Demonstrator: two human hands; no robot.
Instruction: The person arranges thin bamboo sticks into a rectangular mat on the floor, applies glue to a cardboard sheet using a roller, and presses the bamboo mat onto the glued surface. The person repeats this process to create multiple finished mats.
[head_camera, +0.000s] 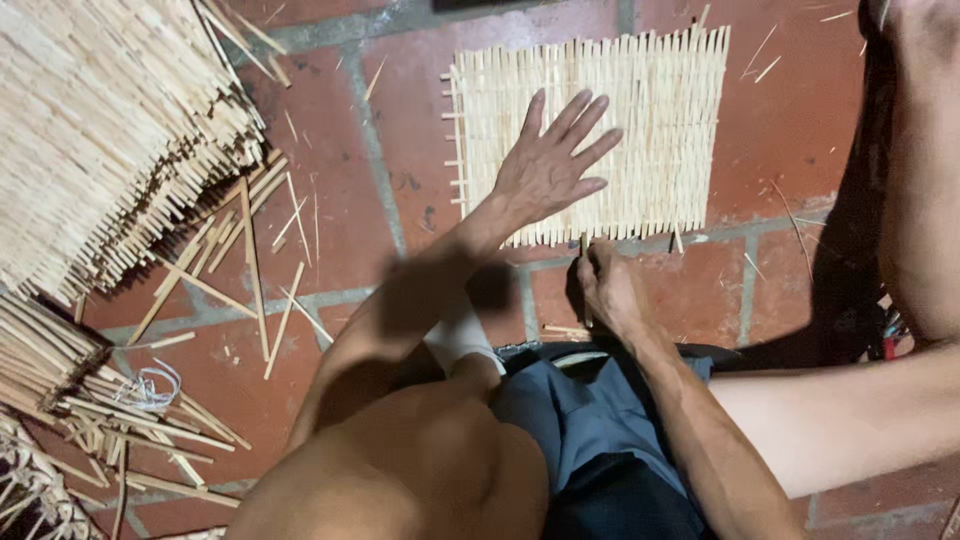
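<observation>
The woven bamboo mat lay flat on the red tile floor, in front of the seated person. Weave looked dense and even across nearly the whole panel — most of the body appeared done. Loose strip ends stuck out along the left and bottom edges, so edge work seemed to be what remained, judging from this view alone.

The left hand was spread open, palm down, pressing on the mat's lower-left area — holding nothing. The right hand was closed around a thin bamboo strip at the mat's bottom edge, strip roughly upright, its tip touching or entering the weave; exact insertion point couldn't be made out.

Further out: a tall stack of finished mats sat at the upper left, well apart from the work. Loose bamboo strips were scattered on the tiles between the stack and the person. A bundle of strips lay at the lower left with a bit of white cord on it.
</observation>
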